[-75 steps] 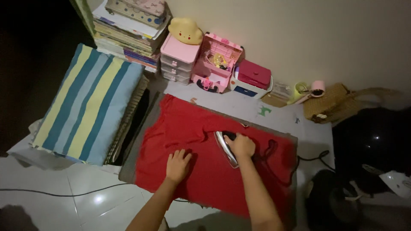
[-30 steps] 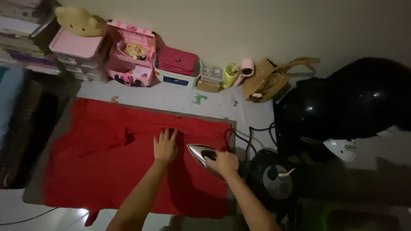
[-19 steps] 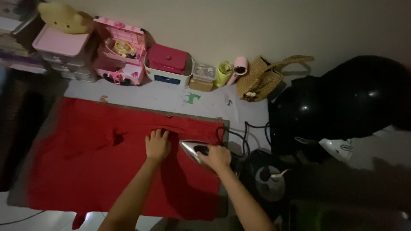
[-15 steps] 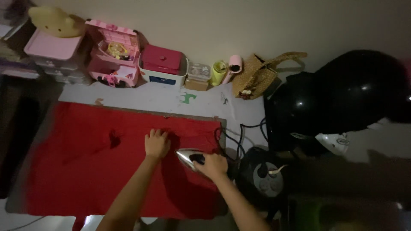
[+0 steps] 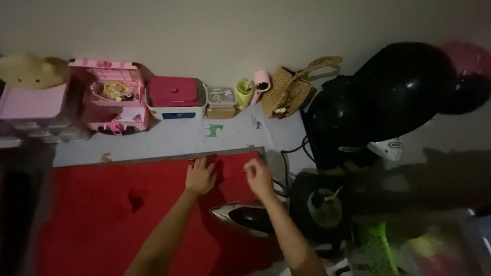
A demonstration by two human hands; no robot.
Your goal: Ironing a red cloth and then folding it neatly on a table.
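A red cloth (image 5: pixel 112 214) lies spread flat over a padded mat on the floor, filling the lower left of the view, its far edge running along a pale sheet (image 5: pixel 169 138) that reaches to the wall. The left hand (image 5: pixel 200 176) rests palm down on the cloth near its far right corner, fingers spread and holding nothing. The right hand (image 5: pixel 259 176) is just beside it, above the same corner; it is blurred, the fingers look loosely open and hold nothing. An iron (image 5: pixel 244 219) lies on the cloth right under the right forearm, apart from both hands. To the right of the cloth stand a dark round appliance (image 5: pixel 321 207) and a large black helmet (image 5: pixel 394 102), with black cords (image 5: pixel 291 153) between them. Along the wall sit a pink toy house (image 5: pixel 110 94), a red-lidded box (image 5: pixel 176 97), a small clear container (image 5: pixel 221 99), a green cup (image 5: pixel 244 92) and a woven bag (image 5: pixel 289 89).
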